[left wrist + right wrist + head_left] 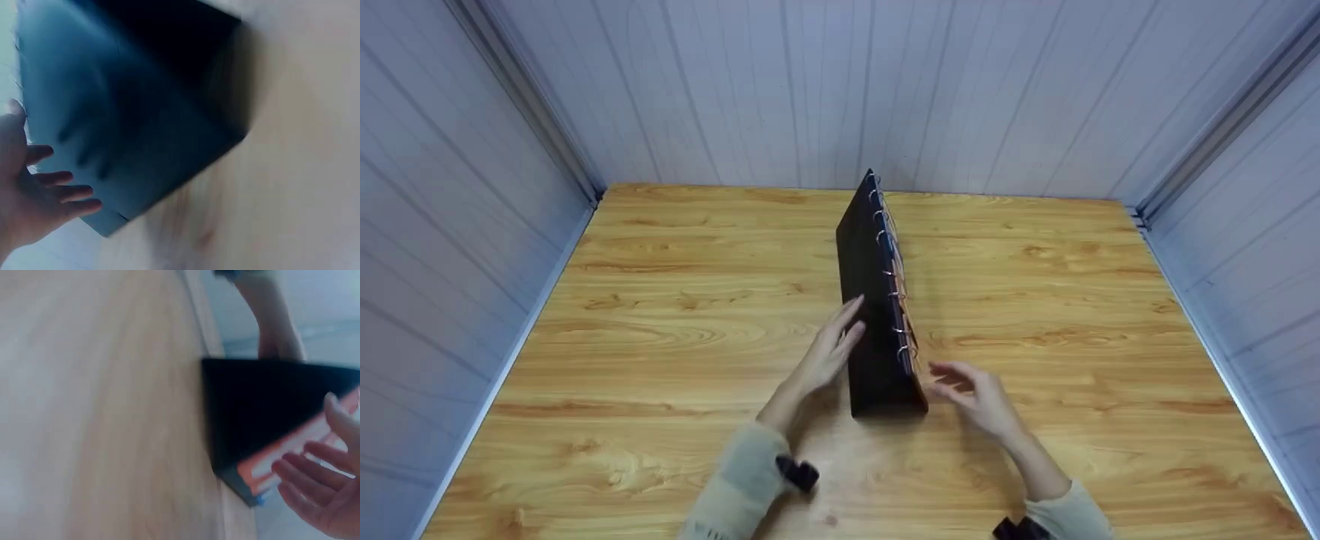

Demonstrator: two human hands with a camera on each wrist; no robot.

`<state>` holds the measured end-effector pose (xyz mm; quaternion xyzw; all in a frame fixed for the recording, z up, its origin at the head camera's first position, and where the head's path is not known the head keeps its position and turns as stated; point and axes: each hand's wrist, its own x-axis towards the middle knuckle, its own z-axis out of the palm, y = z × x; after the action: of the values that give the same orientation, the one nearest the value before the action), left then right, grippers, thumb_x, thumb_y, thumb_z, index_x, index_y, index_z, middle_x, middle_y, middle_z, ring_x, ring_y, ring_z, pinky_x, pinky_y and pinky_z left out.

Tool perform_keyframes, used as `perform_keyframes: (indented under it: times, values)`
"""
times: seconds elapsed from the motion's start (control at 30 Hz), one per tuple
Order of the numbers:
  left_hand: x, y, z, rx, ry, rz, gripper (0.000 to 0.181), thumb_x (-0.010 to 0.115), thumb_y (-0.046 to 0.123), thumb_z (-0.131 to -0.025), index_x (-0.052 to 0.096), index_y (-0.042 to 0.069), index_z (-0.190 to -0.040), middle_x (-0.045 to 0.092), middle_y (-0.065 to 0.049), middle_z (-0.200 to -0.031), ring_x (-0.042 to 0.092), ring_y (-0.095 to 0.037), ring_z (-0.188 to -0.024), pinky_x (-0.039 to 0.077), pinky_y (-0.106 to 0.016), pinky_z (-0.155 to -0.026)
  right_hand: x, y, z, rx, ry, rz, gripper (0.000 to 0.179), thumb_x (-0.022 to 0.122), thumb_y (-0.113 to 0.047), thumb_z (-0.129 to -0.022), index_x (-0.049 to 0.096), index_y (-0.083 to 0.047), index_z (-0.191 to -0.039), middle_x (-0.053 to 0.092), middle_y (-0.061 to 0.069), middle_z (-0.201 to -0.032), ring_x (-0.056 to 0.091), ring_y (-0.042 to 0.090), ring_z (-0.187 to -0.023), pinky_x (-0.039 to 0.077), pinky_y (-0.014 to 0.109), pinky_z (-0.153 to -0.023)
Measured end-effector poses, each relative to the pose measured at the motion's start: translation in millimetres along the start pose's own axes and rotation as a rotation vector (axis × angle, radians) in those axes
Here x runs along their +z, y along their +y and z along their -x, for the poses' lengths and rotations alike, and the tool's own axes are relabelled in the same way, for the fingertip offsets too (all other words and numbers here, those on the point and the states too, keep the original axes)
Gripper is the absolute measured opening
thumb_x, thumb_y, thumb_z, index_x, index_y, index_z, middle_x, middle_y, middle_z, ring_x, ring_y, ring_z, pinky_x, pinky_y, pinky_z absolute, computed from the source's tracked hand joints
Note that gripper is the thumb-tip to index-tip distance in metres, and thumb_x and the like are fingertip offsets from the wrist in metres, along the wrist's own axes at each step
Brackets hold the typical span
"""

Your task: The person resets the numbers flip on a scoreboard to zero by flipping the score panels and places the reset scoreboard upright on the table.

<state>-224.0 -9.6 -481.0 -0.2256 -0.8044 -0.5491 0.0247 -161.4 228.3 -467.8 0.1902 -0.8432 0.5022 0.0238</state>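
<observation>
A black desk calendar (pixel 864 262) stands upright like a tent in the middle of the table, its spiral rings along the top edge. Its printed orange and white side (pixel 270 464) faces right. My left hand (pixel 825 356), fingers straight, is at the plain black panel on the left; in the left wrist view the panel (pixel 152 146) shows a dark reflection of the fingers. On the other side my right hand (pixel 975 394) is beside the near end, with fingers spread and slightly bent and nothing in them.
The wood-grain table (pixel 682 300) runs back to a pale panelled wall (pixel 735 90). Similar walls stand at the left and right edges. Each sleeve carries a black wrist camera (pixel 797 472).
</observation>
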Motion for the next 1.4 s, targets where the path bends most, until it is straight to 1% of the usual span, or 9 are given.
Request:
perform_keyframes:
  times: [0.1, 0.23, 0.4, 0.67, 0.9, 1.03, 1.17, 1.3, 1.4]
  values:
    - [5.9, 11.4, 28.0, -0.007, -0.014, 0.033, 0.059, 0.051, 0.022, -0.091, 0.023, 0.006, -0.140, 0.022, -0.017, -0.142, 0.019, -0.029, -0.129, 0.015, -0.047, -0.103, -14, -2, -17.0, 0.069, -0.021, -0.047, 0.032, 0.057, 0.003, -0.082, 0.051, 0.014, -0.111, 0.056, 0.030, -0.104, 0.056, 0.038, -0.090, 0.047, 0.043, -0.077]
    - [20.9, 21.2, 49.5, -0.015, -0.024, -0.087, 0.084, 0.068, 0.034, -0.078, 0.018, 0.010, -0.141, 0.020, -0.013, -0.144, 0.020, -0.025, -0.129, 0.020, -0.043, -0.103, -19, 3, -46.8, 0.082, -0.058, -0.057, 0.040, 0.053, 0.002, -0.086, 0.040, 0.016, -0.122, 0.045, 0.034, -0.117, 0.047, 0.045, -0.103, 0.039, 0.048, -0.088]
    - [39.3, 26.1, 55.8, -0.018, 0.081, -0.264, 0.076, 0.068, 0.013, -0.075, 0.027, 0.004, -0.138, 0.031, -0.018, -0.137, 0.036, -0.029, -0.121, 0.032, -0.039, -0.097, -11, 15, -75.6, 0.009, -0.176, -0.080, 0.047, 0.047, 0.001, -0.090, 0.028, 0.015, -0.130, 0.029, 0.033, -0.131, 0.033, 0.049, -0.115, 0.032, 0.051, -0.093]
    - [44.2, 26.3, 55.8, 0.048, 0.080, -0.266, 0.071, 0.061, -0.003, -0.069, 0.032, -0.003, -0.134, 0.035, -0.023, -0.133, 0.041, -0.032, -0.116, 0.037, -0.037, -0.093, -3, 30, -77.0, -0.126, -0.238, -0.246, 0.045, 0.042, 0.011, -0.089, 0.025, 0.017, -0.130, 0.027, 0.032, -0.133, 0.031, 0.046, -0.117, 0.031, 0.043, -0.096]
    - [17.7, 15.3, 55.7, 0.087, -0.095, -0.207, 0.070, 0.059, -0.006, -0.069, 0.033, -0.001, -0.134, 0.035, -0.019, -0.135, 0.036, -0.028, -0.121, 0.031, -0.035, -0.098, 7, 21, -51.7, -0.082, -0.156, -0.324, 0.050, 0.046, 0.012, -0.086, 0.023, 0.017, -0.130, 0.028, 0.035, -0.131, 0.039, 0.049, -0.109, 0.038, 0.036, -0.091]
    - [-14.6, 19.6, 52.6, 0.025, -0.263, -0.033, 0.067, 0.056, -0.009, -0.075, 0.032, 0.004, -0.136, 0.034, -0.015, -0.137, 0.036, -0.026, -0.122, 0.029, -0.038, -0.099, 19, 1, -33.3, 0.021, -0.077, -0.239, 0.059, 0.054, 0.006, -0.084, 0.023, 0.012, -0.133, 0.028, 0.034, -0.131, 0.042, 0.048, -0.107, 0.038, 0.047, -0.089]
    - [-47.9, 23.0, 45.2, -0.035, -0.391, 0.124, 0.065, 0.050, -0.016, -0.075, 0.035, 0.005, -0.135, 0.039, -0.015, -0.134, 0.041, -0.029, -0.118, 0.034, -0.040, -0.095, 30, -17, -18.9, 0.061, -0.080, -0.131, 0.069, 0.060, 0.001, -0.082, 0.016, 0.011, -0.135, 0.022, 0.034, -0.134, 0.038, 0.048, -0.111, 0.032, 0.051, -0.091]
    - [-63.9, -4.1, 37.5, -0.018, -0.397, 0.096, 0.067, 0.044, -0.020, -0.071, 0.040, 0.007, -0.132, 0.046, -0.011, -0.129, 0.044, -0.024, -0.115, 0.036, -0.035, -0.094, 36, -26, -13.5, 0.075, -0.148, -0.092, 0.074, 0.061, -0.003, -0.082, 0.012, 0.011, -0.136, 0.015, 0.032, -0.137, 0.029, 0.047, -0.118, 0.025, 0.050, -0.097]
    - [-64.7, -15.0, 39.8, -0.010, -0.324, -0.009, 0.070, 0.043, -0.020, -0.072, 0.041, 0.013, -0.133, 0.045, -0.005, -0.130, 0.040, -0.019, -0.118, 0.033, -0.035, -0.097, 31, -16, -16.7, 0.108, -0.162, -0.131, 0.071, 0.060, -0.004, -0.083, 0.016, 0.006, -0.137, 0.018, 0.028, -0.139, 0.029, 0.045, -0.119, 0.025, 0.050, -0.097]
